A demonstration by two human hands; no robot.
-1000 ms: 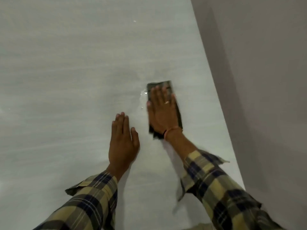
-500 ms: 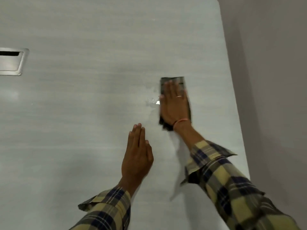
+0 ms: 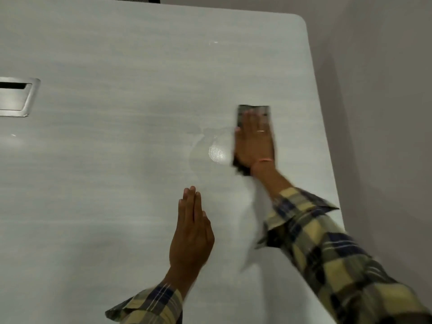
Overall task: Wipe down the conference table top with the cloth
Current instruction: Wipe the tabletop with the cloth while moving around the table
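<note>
A dark folded cloth (image 3: 253,111) lies flat on the pale grey table top (image 3: 117,171), toward its right side. My right hand (image 3: 254,143) presses on it with straight fingers and covers most of it; only the far end and a near corner show. A wet, shiny patch (image 3: 216,153) glistens on the table just left of the cloth. My left hand (image 3: 190,232) rests flat on the table, nearer to me and left of the cloth, holding nothing.
A metal cable hatch (image 3: 16,97) is set into the table at the far left. The table's right edge (image 3: 327,136) runs close beside a grey wall (image 3: 385,113), and its rounded far right corner (image 3: 301,19) is in view.
The view has tilted up, showing the hatch and the far corner. My right hand has slid the cloth away from me and rightward, leaving a larger wet patch. My left hand stays flat.
</note>
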